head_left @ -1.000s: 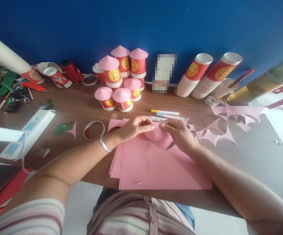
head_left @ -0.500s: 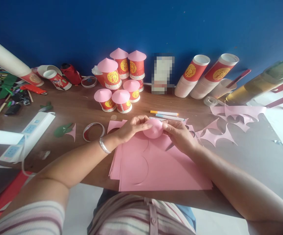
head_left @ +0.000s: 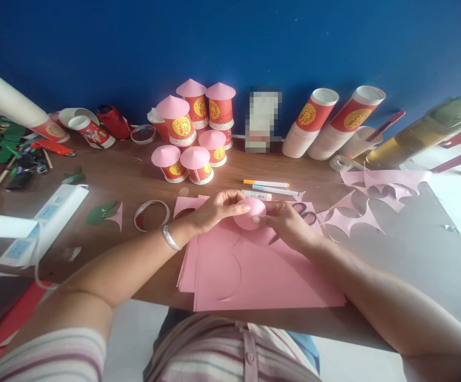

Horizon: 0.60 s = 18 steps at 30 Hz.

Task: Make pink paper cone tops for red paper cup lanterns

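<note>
Between my two hands is a small pink paper cone (head_left: 250, 218), held above the pink paper sheets (head_left: 250, 281). My left hand (head_left: 223, 209) pinches its left edge, thumb lying across the top. On the other side my right hand (head_left: 286, 220) grips the right edge, its thumb pressed on the paper. Dark-handled scissors (head_left: 305, 213) lie beside my right hand, partly hidden by it. Just beyond the hands are a white glue stick (head_left: 256, 195), a blue marker (head_left: 275, 190) and an orange-capped marker (head_left: 266, 183).
Several red paper cups with pink cone tops (head_left: 196, 161) stand behind. Stacked paper cups (head_left: 310, 127) lean near the blue wall. A tape roll (head_left: 151, 215) and white power strip (head_left: 47, 223) lie left; pink paper offcuts (head_left: 350, 215) and a large bottle (head_left: 421, 130) are right.
Both thumbs have shifted over the cone, and it is tipped so its point no longer shows plainly. My right hand has moved slightly, uncovering more of the scissors.
</note>
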Each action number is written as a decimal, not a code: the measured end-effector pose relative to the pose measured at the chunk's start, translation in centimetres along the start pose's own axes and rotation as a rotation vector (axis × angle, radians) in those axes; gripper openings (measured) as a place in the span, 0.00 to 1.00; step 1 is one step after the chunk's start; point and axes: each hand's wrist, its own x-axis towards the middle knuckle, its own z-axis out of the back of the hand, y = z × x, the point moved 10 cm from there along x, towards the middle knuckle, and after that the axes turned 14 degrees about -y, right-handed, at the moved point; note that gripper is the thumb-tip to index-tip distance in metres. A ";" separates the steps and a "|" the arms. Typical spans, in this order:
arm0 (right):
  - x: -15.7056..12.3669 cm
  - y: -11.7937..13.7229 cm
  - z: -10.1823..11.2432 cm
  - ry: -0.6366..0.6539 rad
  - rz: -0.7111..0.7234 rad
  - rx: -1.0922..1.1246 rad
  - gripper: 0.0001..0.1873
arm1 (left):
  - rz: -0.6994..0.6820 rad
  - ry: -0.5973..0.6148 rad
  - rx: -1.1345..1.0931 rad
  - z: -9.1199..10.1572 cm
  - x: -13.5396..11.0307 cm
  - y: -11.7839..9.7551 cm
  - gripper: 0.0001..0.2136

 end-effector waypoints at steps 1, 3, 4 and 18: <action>0.0 -0.1 0.0 0.005 0.006 -0.004 0.19 | 0.002 -0.002 -0.004 0.0 0.0 0.1 0.12; 0.1 -0.3 0.2 0.020 0.023 -0.003 0.19 | 0.002 -0.008 -0.026 0.2 0.1 0.1 0.12; 0.2 -0.5 0.3 0.025 0.028 0.005 0.20 | 0.001 -0.014 -0.046 0.3 0.2 0.1 0.12; 0.8 -0.9 2.2 -0.105 0.048 0.120 0.21 | 0.088 -0.058 -0.172 1.2 0.3 1.0 0.12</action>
